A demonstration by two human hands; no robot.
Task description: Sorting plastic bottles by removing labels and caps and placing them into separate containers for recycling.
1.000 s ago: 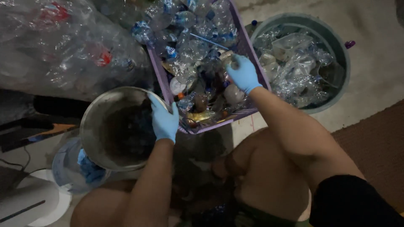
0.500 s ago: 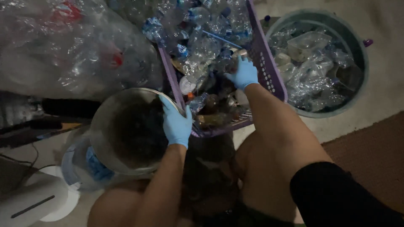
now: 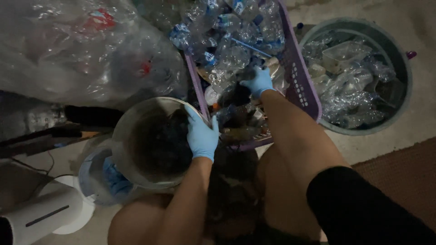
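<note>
**Both gloved hands among the plastic bottles**

I am crouched low on a pale concrete floor (image 3: 363,145) in dim light, my bare knees at the bottom of the view and a brown mat (image 3: 399,181) at my right. Nearest on my left stands one white plastic container (image 3: 45,218), and beside it one clear jug with a blue piece inside (image 3: 102,177).

Just past that is one round metal bucket (image 3: 136,136), dark inside. My left hand (image 3: 201,134), in a blue glove, lies over its right rim, fingers held together and curled down over the edge; I cannot tell whether they pinch anything.

Touching the bucket's right side is one purple basket (image 3: 302,86), heaped with crushed clear bottles (image 3: 236,54), too many and too tangled to count. My right hand (image 3: 259,81), also in a blue glove, is down in the middle of that heap, fingers bent and closed on one dark bottle (image 3: 249,71) that lies on top of the pile.

Farther right stands one round green tub (image 3: 399,59), well filled with clear plastic trays and bottles. At far left one big clear bag (image 3: 68,54), stuffed with more bottles, leans against the basket.
</note>
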